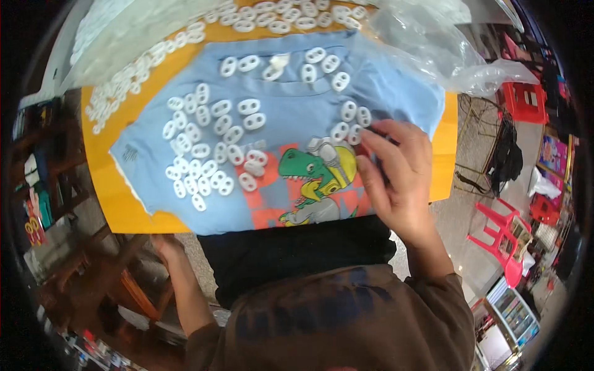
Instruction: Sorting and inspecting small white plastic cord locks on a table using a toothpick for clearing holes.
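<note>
A light blue T-shirt [291, 117] with a green dinosaur print [309, 173] lies spread on a yellow tabletop [99, 185]. Small white oval plastic pieces with two holes each rest on it in loose groups, the largest group [195, 167] on the left. My right hand [399, 167] hovers over the shirt's right side, thumb and forefinger apart. Its forefinger tip is at a small cluster of white pieces [349, 123], touching or nearly so; no piece shows between the fingers. My left hand [166, 247] is low at the table's near edge, its fingers hidden.
Many more white pieces [272, 17] line the table's far side and far left. A clear plastic bag [433, 43] overlaps the far right corner, and pale plastic sheeting [124, 37] lies far left. Right of the table stand a pink plastic chair [504, 232] and a red stool [525, 102].
</note>
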Motion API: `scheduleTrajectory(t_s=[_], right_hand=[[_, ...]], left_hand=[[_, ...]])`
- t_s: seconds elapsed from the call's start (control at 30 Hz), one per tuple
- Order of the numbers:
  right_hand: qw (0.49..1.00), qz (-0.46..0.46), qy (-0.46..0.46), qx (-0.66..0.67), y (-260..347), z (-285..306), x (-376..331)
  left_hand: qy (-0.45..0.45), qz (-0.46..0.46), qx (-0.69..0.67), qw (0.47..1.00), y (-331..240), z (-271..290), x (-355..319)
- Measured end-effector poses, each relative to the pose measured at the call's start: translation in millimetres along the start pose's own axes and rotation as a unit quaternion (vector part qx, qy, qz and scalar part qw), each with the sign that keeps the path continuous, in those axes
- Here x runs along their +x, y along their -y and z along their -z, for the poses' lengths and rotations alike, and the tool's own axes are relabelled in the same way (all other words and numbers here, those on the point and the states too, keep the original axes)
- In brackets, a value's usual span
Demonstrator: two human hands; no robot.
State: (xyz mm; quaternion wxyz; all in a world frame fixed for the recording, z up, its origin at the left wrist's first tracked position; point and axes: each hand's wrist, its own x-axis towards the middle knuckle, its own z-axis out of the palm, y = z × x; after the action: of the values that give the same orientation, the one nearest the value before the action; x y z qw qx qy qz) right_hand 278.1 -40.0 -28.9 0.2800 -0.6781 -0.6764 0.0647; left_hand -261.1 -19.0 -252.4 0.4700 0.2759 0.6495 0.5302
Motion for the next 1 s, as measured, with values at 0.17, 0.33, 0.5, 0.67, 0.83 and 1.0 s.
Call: scheduleTrajectory(t_s=[0.17, 0.33, 0.5, 0.67, 0.83, 1.0], right_hand=[[1.000, 0.007, 0.012, 0.015, -5, -2, 1], [0.995, 0.017, 0.034, 0.089, -11, 2, 5], [0.994, 0.006, -0.011, 0.109, -19, 10, 5], [0.998, 0.023, -0.032, 0.044, -34, 33, 26], [0.995, 0.013, 0.084, 0.048, -53, 32, 49], [0.983, -0.079, 0.166, -0.016, -53, 29, 50]], left_hand=[[-0.203, -0.177, 0.143, 0.952, -105, -33, -33], [-0.166, -0.338, 0.184, 0.908, -215, -176, -86], [0.274, -0.488, 0.416, 0.716, -233, -306, -129], [0.463, -0.532, 0.393, 0.590, -215, -411, -125], [0.443, -0.497, 0.451, 0.595, -211, -432, -115], [0.444, -0.487, 0.439, 0.611, -215, -425, -109]])
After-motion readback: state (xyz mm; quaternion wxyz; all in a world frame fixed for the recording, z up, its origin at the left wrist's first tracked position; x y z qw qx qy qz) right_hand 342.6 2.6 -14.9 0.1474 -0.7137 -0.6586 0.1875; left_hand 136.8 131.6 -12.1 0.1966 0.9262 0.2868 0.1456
